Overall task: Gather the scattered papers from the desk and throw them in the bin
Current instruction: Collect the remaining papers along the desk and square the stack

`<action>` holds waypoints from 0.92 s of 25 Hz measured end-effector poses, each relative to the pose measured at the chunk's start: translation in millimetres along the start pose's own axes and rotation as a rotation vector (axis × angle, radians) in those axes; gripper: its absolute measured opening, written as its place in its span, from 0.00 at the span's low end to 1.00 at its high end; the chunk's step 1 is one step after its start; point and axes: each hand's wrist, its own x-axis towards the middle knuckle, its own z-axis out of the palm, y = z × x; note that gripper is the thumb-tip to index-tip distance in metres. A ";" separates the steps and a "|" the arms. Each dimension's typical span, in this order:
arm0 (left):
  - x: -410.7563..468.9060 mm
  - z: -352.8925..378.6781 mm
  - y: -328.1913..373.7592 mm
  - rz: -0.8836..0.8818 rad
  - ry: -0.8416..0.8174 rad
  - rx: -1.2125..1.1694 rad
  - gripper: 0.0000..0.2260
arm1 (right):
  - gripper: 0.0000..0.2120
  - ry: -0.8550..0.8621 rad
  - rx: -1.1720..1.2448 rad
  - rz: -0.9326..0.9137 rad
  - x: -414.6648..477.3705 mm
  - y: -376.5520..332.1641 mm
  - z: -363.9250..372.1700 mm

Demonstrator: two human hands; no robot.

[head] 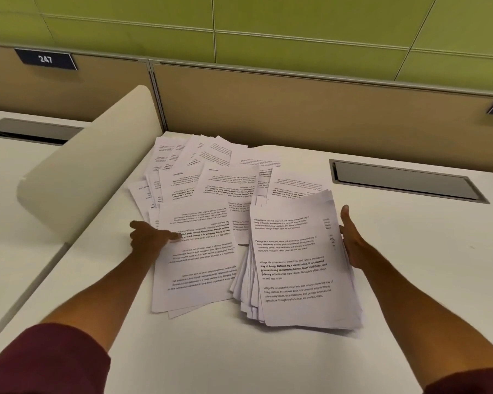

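Papers [211, 177] are lying fanned out over the middle and back of the desk [410, 265], reaching almost to its back edge by the tan partition [296, 100], while a thick gathered stack [299, 260] is sitting right of the loose spread, nearer the front edge. Right hand [350, 243] is bracing the stack's right edge, thumb up, fingers apparently curled under or behind the sheets, so it is gripping or at least steadying the stack; exact finger closure is hidden. Left hand [151, 237] is pressing flat and mostly open on the left edge of a few loose sheets [194, 263] lying just left of the stack, thumb on top, not clearly pinching anything. Step in hand is looking like sweeping those near sheets rightward into the stack. Doing it well is meaning keeping the left palm low and sliding, not lifting, so lower sheets are coming along too; keeping the right hand firm as a stop so the stack is not splaying further at its lower left corner, where edges are already fanning out. Farther sheets toward the back edge and the curved divider [91, 166] at the desk's left side are still needing a later reach. Bin is not in view, so the drop-off direction cannot be told
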 end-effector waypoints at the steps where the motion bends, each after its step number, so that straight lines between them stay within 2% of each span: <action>1: -2.9 4.0 3.4 -0.030 0.010 -0.065 0.50 | 0.39 -0.003 0.004 -0.002 -0.7 -0.1 0.0; 2: -6.3 7.1 6.0 -0.054 0.018 -0.114 0.48 | 0.38 -0.006 0.008 -0.004 -2.2 -0.7 0.5; 5: -7.7 12.3 8.3 -0.113 -0.015 -0.241 0.32 | 0.37 -0.010 0.020 -0.011 -4.3 -0.1 1.1; 7: -6.2 14.3 11.2 -0.107 -0.051 -0.302 0.27 | 0.37 -0.006 0.014 -0.008 -3.8 0.0 0.8; 12: -8.3 23.0 14.9 0.228 -0.021 -0.075 0.19 | 0.37 -0.002 0.031 0.004 2.7 3.0 -2.7; 14: -4.0 22.7 16.6 0.259 -0.073 -0.130 0.18 | 0.37 -0.010 0.019 -0.003 1.4 2.1 -2.8; 18: 4.7 5.5 16.4 0.128 -0.301 -0.542 0.22 | 0.36 -0.017 0.012 0.000 1.2 1.8 -4.9; 23: 11.9 -22.9 21.6 0.153 -0.470 -0.751 0.21 | 0.37 -0.029 0.049 0.017 7.0 5.6 -9.6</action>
